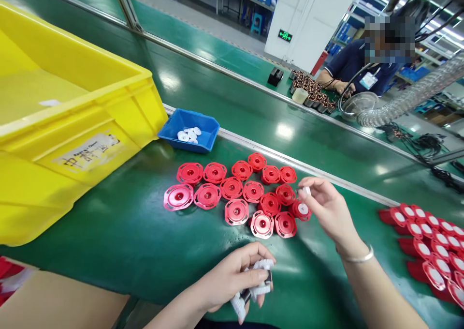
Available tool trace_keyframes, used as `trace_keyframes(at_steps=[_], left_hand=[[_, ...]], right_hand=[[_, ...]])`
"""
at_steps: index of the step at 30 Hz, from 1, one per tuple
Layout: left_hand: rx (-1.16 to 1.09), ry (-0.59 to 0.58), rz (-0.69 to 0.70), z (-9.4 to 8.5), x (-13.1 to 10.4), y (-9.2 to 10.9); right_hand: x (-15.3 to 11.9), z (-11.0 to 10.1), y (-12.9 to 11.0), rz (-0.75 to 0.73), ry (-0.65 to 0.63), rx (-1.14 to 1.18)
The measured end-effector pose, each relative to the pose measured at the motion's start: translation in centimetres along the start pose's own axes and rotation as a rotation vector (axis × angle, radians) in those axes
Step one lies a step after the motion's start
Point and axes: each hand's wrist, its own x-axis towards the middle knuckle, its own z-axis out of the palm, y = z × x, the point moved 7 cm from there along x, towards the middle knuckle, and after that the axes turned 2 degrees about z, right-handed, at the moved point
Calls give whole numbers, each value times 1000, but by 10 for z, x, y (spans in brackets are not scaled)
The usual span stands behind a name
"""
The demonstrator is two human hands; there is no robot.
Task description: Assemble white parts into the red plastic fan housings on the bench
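Green worktop [108,242] stretches across the head view, a yellow crate [139,126] on its left. The left hand [237,276] grasps several white gears [259,289] near clustered red parts [232,187]; the right hand [328,210] pinches a small white piece [306,191] beside the cluster's right end.

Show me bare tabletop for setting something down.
Bare green tabletop lies between the yellow bin, the left hand and the red flanged parts. The middle is crowded with those, the right edge with white-centred red parts.
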Motion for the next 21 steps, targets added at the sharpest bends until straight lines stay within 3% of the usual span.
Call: trace_keyframes(at_steps=[4,7,21], left_hand=[[-42,9,6,0,0,2],[-66,11,12,0,0,3],[-64,37,-20,-3,1,3]], right_hand=[[50,-14,21,-133,-43,-399],[67,-11,31,-148,-97,-567],[67,3,28,-277,-197,-713]])
